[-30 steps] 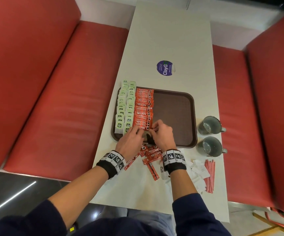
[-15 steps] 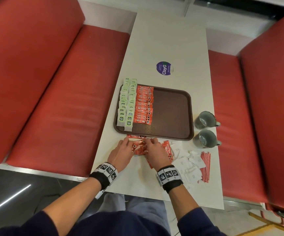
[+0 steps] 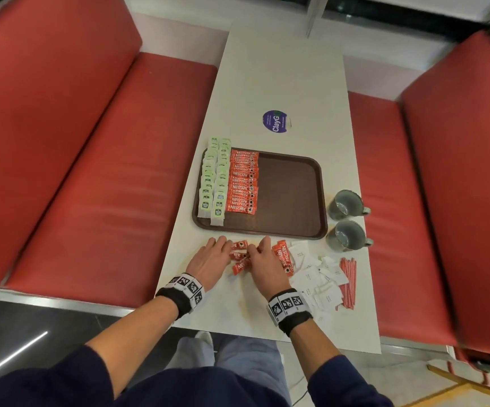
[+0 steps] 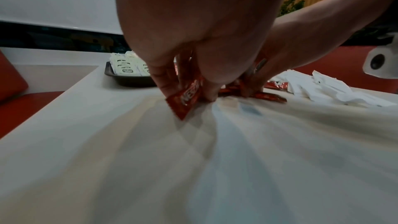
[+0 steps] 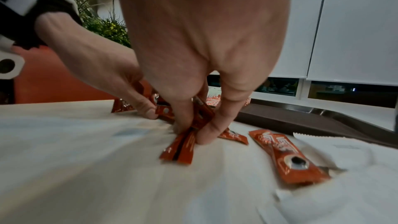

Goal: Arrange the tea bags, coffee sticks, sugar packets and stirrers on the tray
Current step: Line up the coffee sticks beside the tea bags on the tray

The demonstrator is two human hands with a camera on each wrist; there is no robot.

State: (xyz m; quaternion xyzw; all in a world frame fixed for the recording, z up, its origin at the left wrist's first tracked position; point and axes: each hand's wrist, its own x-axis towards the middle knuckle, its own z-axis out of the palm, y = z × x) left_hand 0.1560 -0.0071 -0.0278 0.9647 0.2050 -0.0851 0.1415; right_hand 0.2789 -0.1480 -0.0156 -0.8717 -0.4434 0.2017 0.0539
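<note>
Both of our hands worked the loose coffee sticks [image 3: 239, 257] lying on the white table [image 3: 282, 83] just in front of the tray's [image 3: 293, 195] near rim. To do this step well, we judged that the sticks should be gathered with their printed faces turned one way and their ends squared, then carried as a flat bundle to the foot of the coffee row [image 3: 243, 183] beside the tea bags [image 3: 214, 180], overlapping like the sticks already set there. A firm pinch near the middle would keep the slick foil from fanning out.

Our left hand [image 3: 210, 261] was narrowly closed: in the left wrist view its fingers [image 4: 163, 81] and thumb pinched one red stick [image 4: 186, 100] that slanted down to the tabletop. Our right hand [image 3: 264, 264] was likewise narrow, its fingertips [image 5: 204, 136] nipping a pair of sticks [image 5: 183, 147] held together against the table. Two more sticks [image 3: 283, 258] lay just to its right, touching the heap of white sugar packets [image 3: 317, 277]. The stirrers [image 3: 348, 282] lay beside that heap, and neither kind had yet reached the tray. Two cups [image 3: 346, 220] stood off the tray's right rim.
</note>
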